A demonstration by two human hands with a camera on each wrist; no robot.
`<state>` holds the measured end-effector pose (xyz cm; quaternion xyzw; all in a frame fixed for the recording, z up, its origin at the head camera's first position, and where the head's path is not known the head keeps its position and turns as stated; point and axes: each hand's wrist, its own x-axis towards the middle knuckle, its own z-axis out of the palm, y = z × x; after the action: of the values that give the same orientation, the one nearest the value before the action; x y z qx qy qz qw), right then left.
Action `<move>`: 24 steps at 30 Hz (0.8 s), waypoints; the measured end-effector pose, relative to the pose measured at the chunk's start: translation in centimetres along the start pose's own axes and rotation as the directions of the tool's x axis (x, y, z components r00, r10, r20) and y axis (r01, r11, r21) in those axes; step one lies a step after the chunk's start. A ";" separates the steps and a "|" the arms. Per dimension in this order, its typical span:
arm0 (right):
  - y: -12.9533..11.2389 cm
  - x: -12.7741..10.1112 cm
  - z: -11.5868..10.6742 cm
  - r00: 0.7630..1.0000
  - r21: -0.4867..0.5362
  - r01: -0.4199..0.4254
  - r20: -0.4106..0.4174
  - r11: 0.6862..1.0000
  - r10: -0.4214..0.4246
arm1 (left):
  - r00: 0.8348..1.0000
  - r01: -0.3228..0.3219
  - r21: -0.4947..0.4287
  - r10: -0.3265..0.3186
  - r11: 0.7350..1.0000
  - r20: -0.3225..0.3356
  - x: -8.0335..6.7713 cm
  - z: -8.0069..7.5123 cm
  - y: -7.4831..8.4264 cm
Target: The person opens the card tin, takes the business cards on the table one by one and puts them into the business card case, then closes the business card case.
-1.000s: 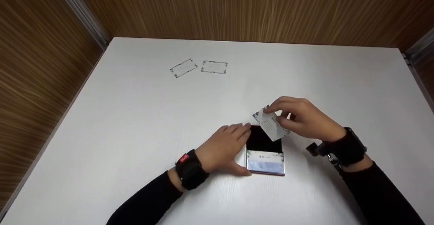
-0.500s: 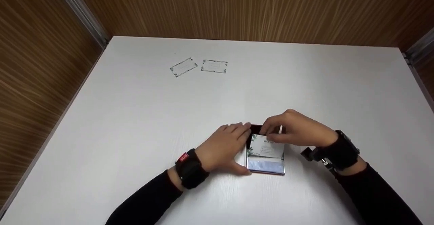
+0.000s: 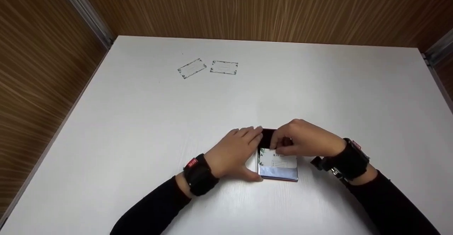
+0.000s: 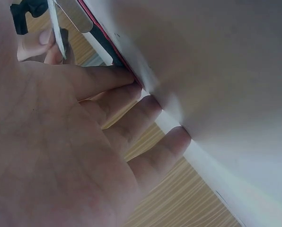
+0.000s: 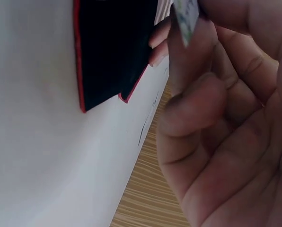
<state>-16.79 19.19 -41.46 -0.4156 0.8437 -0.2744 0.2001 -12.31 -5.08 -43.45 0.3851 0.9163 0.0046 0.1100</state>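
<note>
In the head view a black card holder [image 3: 267, 137] with red edges lies flat on the white table, its near end a shiny silver pocket [image 3: 279, 173]. My right hand [image 3: 300, 138] pinches a business card [image 3: 269, 159] with a leafy print between thumb and fingers. The card's lower edge overlaps the pocket. My left hand [image 3: 235, 153] lies along the holder's left side, fingers extended, thumb near the lower left corner. In the left wrist view those fingertips touch the table beside the red edge. The right wrist view shows the card's edge [image 5: 187, 19] in the pinch.
Farther back on the table [image 3: 148, 104] lie two cards with leafy borders, a tilted one [image 3: 192, 68] and a straighter one [image 3: 224, 67]. Wood-grain panels [image 3: 247, 8] stand behind and at the sides of the table.
My right hand has brought the card down over the holder, turned it straight, and moved it toward me to overlap the pocket. The left hand has stayed in place.
</note>
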 end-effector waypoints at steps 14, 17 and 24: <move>-0.2 0.3 1.0 1.000 -0.040 0.012 0.022 0.999 -0.012 | 1.000 0.001 0.010 -0.001 1.000 0.004 -0.1 -0.2 0.1; -0.2 0.5 1.3 1.000 -0.065 0.018 0.021 0.998 -0.017 | 1.000 0.011 -0.009 -0.011 1.000 0.013 -0.2 -0.2 0.1; 0.1 1.1 0.8 0.995 -0.116 0.095 0.042 0.989 -0.091 | 1.000 0.022 -0.016 -0.022 1.000 0.005 0.0 0.0 0.2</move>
<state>-17.00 18.13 -42.24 -0.4707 0.8343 -0.2254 0.1776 -12.13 -4.91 -43.41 0.3742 0.9201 0.0100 0.1154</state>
